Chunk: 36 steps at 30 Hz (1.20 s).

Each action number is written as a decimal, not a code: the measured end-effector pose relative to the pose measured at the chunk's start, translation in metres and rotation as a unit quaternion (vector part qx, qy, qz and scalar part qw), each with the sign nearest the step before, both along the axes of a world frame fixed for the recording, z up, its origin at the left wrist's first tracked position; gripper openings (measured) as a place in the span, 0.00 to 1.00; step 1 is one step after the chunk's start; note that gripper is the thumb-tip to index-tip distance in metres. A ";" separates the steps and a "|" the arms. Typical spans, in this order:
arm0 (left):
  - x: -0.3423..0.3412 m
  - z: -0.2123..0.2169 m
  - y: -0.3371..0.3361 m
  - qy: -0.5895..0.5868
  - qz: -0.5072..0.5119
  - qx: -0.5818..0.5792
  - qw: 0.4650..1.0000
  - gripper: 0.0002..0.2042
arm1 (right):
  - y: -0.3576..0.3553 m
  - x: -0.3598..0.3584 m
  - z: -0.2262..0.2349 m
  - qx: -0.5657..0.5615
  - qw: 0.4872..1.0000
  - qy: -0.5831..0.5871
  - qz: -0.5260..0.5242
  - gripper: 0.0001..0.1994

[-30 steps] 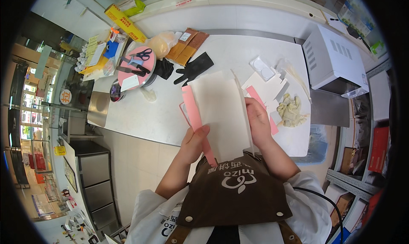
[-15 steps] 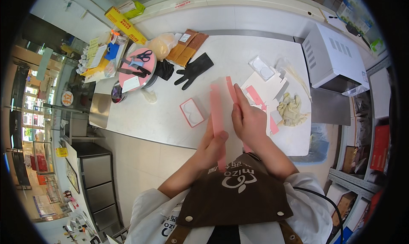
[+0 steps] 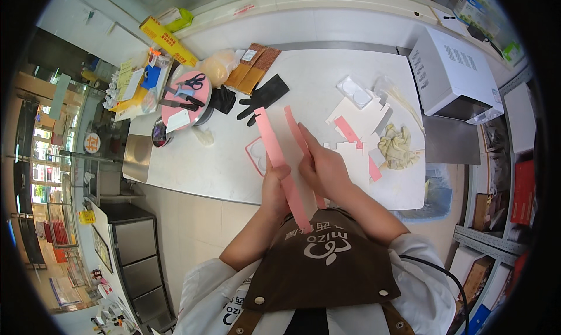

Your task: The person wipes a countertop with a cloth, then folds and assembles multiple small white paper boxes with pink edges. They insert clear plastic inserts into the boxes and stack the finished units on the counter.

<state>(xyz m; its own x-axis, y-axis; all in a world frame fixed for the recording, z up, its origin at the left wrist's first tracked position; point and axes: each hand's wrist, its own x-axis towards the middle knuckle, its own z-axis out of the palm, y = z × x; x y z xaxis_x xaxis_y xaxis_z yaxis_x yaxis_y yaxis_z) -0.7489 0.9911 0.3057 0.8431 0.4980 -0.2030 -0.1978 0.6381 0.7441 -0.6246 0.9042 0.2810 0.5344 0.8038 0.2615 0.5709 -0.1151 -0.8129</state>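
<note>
Between my hands is a long folding carton (image 3: 270, 137) with pink side flaps and a pale inner panel, held up over the table's front edge. My left hand (image 3: 276, 187) grips its left flap, the thumb lying across the pink card. Along the other flap, my right hand (image 3: 328, 170) pinches the card with its fingers pointing up its length. Behind the carton's left side lies a small pink-edged box (image 3: 252, 155) with a round-windowed white top, partly hidden. Flattened white and pink carton pieces (image 3: 357, 123) lie to the right of my right hand.
A black glove (image 3: 270, 95) and a brown padded envelope (image 3: 252, 68) lie farther back. At left, a pink turntable (image 3: 201, 95) bears scissors and knives. A white tray (image 3: 354, 92) and crumpled pale gloves (image 3: 398, 148) lie right, near a white microwave (image 3: 456, 72).
The carton has shifted left and its upper end tilts left, so it now covers part of the small pink-edged box. Both hands have moved a little left with it.
</note>
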 end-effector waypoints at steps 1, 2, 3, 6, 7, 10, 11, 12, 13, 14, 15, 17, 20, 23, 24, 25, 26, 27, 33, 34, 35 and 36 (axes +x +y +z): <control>-0.001 -0.001 -0.003 0.005 0.009 0.022 1.000 0.41 | -0.001 -0.004 -0.001 -0.025 1.000 -0.002 -0.010 0.37; 0.000 -0.001 -0.008 0.010 0.019 0.044 0.999 0.41 | -0.001 -0.007 -0.001 -0.051 0.998 -0.003 -0.021 0.37; 0.000 -0.002 -0.013 0.014 0.028 0.067 0.997 0.41 | 0.000 -0.010 -0.001 -0.076 0.997 -0.005 -0.031 0.36; 0.001 -0.009 -0.017 0.019 0.074 0.067 0.995 0.36 | 0.004 -0.013 0.003 -0.121 0.989 -0.070 -0.041 0.36; 0.000 -0.009 -0.016 0.015 0.068 0.057 0.996 0.36 | 0.004 -0.013 0.003 -0.104 0.992 -0.064 -0.036 0.35; -0.015 -0.004 -0.002 -0.005 -0.025 0.008 1.000 0.40 | 0.004 -0.009 0.004 -0.052 0.998 -0.016 -0.019 0.31; -0.019 -0.006 0.004 -0.002 -0.048 0.006 0.999 0.42 | 0.003 -0.004 0.010 -0.033 0.999 0.022 -0.013 0.29; -0.020 -0.007 0.004 0.002 -0.054 0.026 0.998 0.44 | 0.003 0.000 0.015 -0.014 0.998 0.060 -0.006 0.27; -0.019 -0.007 0.003 0.005 -0.061 0.044 0.997 0.45 | 0.004 0.004 0.018 -0.006 0.996 0.088 -0.016 0.26; -0.016 -0.007 -0.003 0.010 -0.050 0.083 0.995 0.45 | 0.005 0.008 0.021 0.003 0.993 0.117 -0.025 0.26; -0.014 -0.006 -0.008 0.014 -0.039 0.122 0.992 0.44 | 0.007 0.010 0.023 0.012 0.989 0.145 -0.035 0.25; -0.014 -0.006 -0.010 0.027 -0.041 0.180 0.982 0.43 | 0.012 0.013 0.021 0.035 0.992 0.108 -0.059 0.26; -0.010 -0.008 -0.010 0.030 -0.038 0.250 0.967 0.37 | 0.014 0.016 0.015 0.011 0.997 0.014 -0.077 0.27; -0.006 -0.001 0.001 0.109 -0.023 0.355 0.928 0.32 | 0.010 0.021 0.009 0.002 0.996 -0.041 -0.080 0.28; -0.004 0.006 0.006 0.149 -0.017 0.395 0.907 0.30 | 0.008 0.023 0.007 0.006 0.996 -0.050 -0.079 0.28; -0.003 0.015 0.007 0.153 -0.006 0.410 0.899 0.27 | 0.005 0.026 0.007 0.008 0.995 -0.066 -0.079 0.29; -0.001 0.025 0.008 0.159 0.006 0.424 0.892 0.25 | 0.002 0.030 0.008 0.008 0.994 -0.081 -0.078 0.29; 0.000 0.030 0.009 0.165 0.017 0.438 0.884 0.23 | -0.001 0.032 0.010 0.008 0.992 -0.096 -0.076 0.29; 0.005 0.009 0.024 0.308 0.087 0.613 0.723 0.27 | -0.013 0.016 0.022 0.027 0.999 0.021 -0.035 0.32; 0.009 0.009 0.025 0.363 0.060 0.628 0.686 0.26 | -0.014 0.010 0.022 0.020 0.999 0.019 -0.029 0.32; 0.013 0.008 0.027 0.415 0.032 0.640 0.646 0.26 | -0.014 0.003 0.022 0.012 0.999 0.017 -0.024 0.33; 0.016 0.007 0.027 0.464 0.004 0.649 0.603 0.26 | -0.014 0.000 0.022 0.005 1.000 0.016 -0.018 0.34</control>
